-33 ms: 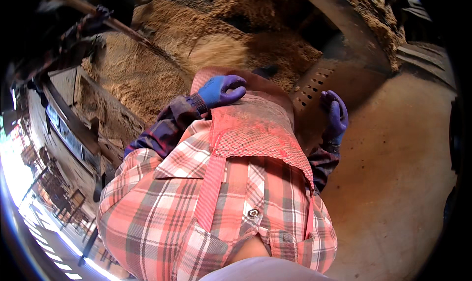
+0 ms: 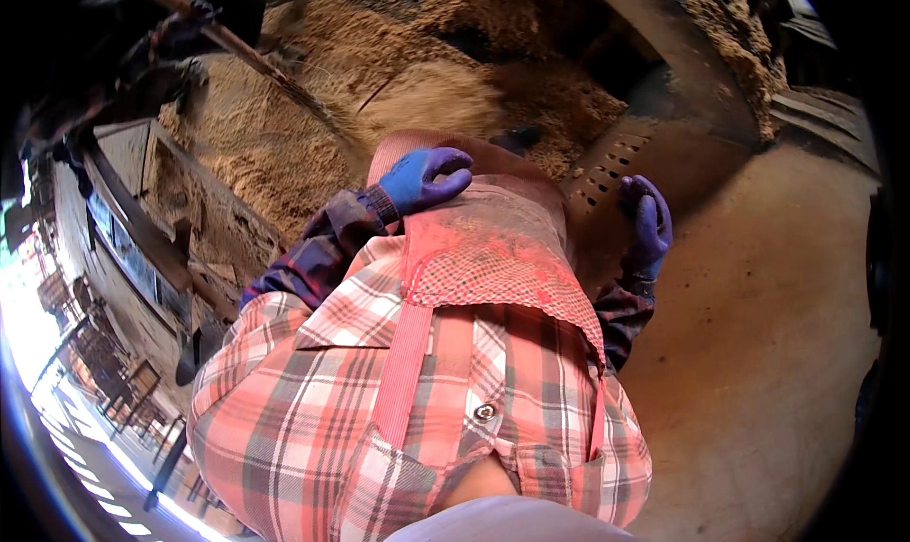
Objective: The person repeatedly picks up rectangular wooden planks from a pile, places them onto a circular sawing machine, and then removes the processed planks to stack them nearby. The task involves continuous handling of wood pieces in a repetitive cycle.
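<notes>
My left hand (image 2: 427, 178), in a blue and purple coated glove, rests on the upper part of a red checked apron (image 2: 488, 238). Its fingers are loosely curved with the thumb apart, and nothing shows between them. On the other side, my right hand (image 2: 648, 221), gloved in purple, hangs beside the apron near a metal panel with rows of slots (image 2: 607, 174). Its fingers are bent upward and apart, holding nothing that I can see. Beyond my lap lies a heap of brown sawdust-like material (image 2: 246, 144), with a blurred patch in the middle.
At the upper left, a person in dark clothing (image 2: 142, 87) holds a long wooden pole (image 2: 242, 51) reaching down into the heap. A smooth brown metal surface (image 2: 758, 305) spreads along my right. Wooden boards (image 2: 123, 167) edge the heap at left, beside a bright opening.
The other person's pole has swung slightly, its upper end shifting right. A thin dark streak now shows over the blurred patch of the heap. My hands keep their places.
</notes>
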Demonstrator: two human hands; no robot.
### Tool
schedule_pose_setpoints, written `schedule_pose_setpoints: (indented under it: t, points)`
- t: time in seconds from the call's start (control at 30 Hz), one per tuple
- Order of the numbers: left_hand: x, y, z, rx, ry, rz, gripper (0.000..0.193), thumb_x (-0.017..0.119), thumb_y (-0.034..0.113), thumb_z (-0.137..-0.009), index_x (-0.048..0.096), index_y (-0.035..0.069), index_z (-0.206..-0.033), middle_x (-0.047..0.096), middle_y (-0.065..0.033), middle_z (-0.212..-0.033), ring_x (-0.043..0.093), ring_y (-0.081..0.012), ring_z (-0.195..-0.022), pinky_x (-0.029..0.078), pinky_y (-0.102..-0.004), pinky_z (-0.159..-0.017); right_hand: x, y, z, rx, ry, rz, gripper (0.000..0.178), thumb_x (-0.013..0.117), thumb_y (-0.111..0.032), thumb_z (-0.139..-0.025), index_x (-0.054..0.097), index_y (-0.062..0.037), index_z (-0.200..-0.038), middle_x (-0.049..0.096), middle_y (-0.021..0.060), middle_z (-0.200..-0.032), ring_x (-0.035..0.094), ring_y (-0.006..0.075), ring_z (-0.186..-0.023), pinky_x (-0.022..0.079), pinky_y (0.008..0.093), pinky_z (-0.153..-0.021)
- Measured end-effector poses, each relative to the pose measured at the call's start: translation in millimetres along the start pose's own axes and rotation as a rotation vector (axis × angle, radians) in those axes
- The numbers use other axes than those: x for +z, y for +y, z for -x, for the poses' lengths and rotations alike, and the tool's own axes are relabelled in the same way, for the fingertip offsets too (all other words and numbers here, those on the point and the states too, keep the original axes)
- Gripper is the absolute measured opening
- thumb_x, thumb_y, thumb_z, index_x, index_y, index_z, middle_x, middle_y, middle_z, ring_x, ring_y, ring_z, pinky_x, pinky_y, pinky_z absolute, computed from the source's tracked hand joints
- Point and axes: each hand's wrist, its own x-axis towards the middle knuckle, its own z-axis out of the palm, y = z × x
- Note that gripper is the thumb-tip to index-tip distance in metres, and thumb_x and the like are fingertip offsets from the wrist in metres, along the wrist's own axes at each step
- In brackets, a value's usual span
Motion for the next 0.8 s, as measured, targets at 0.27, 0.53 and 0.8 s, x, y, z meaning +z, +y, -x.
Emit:
schedule_pose_setpoints:
  t: [0.27,0.53,0.8]
  points:
    - [41.9,-13.5,32.4,-0.186,-0.035,0.135,0.034,0.059,0.024,-0.084,0.057,-0.002,-0.106,0.062,-0.0104,-0.097,0.057,-0.0152,-0.089,0.046,-0.0281,-0.08,2.4,-19.8,2.0,0.051,0.041,0.128,0.035,0.046,-0.023,-0.092,0.053,0.0024,-0.114,0.059,0.0149,-0.109,0.058,0.0242,-0.099,0.046,0.0341,-0.086]
    - [52.9,11.9,27.9,-0.218,0.035,0.154,0.04,0.056,0.031,-0.083,0.056,0.0,-0.109,0.061,-0.0147,-0.103,0.058,-0.0237,-0.098,0.045,-0.0326,-0.084,-44.6,-15.3,-1.0,0.124,0.235,0.201,0.04,0.044,-0.026,-0.092,0.048,0.0023,-0.12,0.055,0.0168,-0.116,0.055,0.0254,-0.105,0.044,0.0344,-0.089]
    - [49.5,25.8,39.4,-0.303,0.02,0.138,0.037,0.054,0.032,-0.084,0.058,0.002,-0.106,0.062,-0.0153,-0.099,0.059,-0.0243,-0.093,0.045,-0.032,-0.081,-88.3,45.0,-57.2,0.325,0.425,0.238,0.041,0.045,-0.026,-0.091,0.046,0.0003,-0.122,0.054,0.0155,-0.117,0.054,0.0249,-0.105,0.043,0.0342,-0.09]
